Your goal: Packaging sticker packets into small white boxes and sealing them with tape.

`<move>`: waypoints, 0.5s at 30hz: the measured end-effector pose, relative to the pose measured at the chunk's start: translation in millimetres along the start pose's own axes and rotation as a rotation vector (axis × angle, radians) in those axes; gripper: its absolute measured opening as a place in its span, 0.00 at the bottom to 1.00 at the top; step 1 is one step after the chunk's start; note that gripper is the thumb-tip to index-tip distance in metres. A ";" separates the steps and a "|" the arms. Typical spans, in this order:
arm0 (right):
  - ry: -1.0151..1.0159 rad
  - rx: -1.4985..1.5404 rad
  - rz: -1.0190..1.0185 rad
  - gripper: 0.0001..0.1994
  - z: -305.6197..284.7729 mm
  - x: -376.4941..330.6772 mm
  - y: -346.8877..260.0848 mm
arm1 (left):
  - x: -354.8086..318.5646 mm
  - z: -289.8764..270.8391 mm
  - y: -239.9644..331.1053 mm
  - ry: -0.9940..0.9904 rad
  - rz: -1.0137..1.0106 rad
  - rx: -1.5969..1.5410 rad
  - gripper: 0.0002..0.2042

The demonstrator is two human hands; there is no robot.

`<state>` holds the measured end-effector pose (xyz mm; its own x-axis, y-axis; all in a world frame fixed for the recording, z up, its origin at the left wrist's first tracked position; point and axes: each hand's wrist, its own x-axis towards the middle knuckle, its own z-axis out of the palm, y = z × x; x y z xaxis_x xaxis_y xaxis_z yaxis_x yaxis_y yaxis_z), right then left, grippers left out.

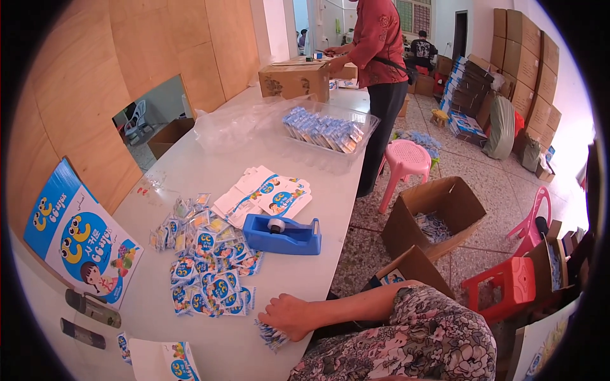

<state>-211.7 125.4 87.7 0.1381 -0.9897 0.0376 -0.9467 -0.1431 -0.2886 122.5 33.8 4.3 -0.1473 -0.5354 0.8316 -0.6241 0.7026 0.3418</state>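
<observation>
My right hand (286,315) lies palm down at the near table edge. Its fingers are curled over a bunch of small blue-and-white packets (272,338). Of my left hand no fingers show; a sliver of skin at the lower edge is too little to name. Just beyond the right hand spreads a loose pile of the same packets (219,286). A blue tape dispenser (283,240) with a roll in it stands behind that pile. Past it lie several flat printed cartons (273,193), overlapping.
A clear plastic tray (343,162) of packets sits farther along the table (318,273). A person in red (381,44) reaches over a cardboard box (293,82). A printed board (86,235) and bottles (92,308) stand left. Stools (406,159) and open boxes (438,209) occupy the floor.
</observation>
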 end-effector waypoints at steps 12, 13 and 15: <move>-0.115 -0.095 0.008 0.27 1.6 7.5 -2.4 | 8.0 40.4 -90.7 0.156 -1.307 -0.939 0.37; -0.106 -0.054 0.014 0.26 2.8 7.5 -2.5 | 8.8 39.5 -96.1 0.158 -1.301 -0.916 0.37; -0.095 -0.019 0.021 0.26 5.9 7.6 -1.8 | 6.9 37.5 -104.6 0.114 -1.256 -0.985 0.36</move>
<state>-207.2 118.2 82.8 0.1449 -0.9877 -0.0597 -0.9549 -0.1237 -0.2698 158.0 -61.0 -42.1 0.1375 -0.9758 -0.1701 0.4222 -0.0976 0.9012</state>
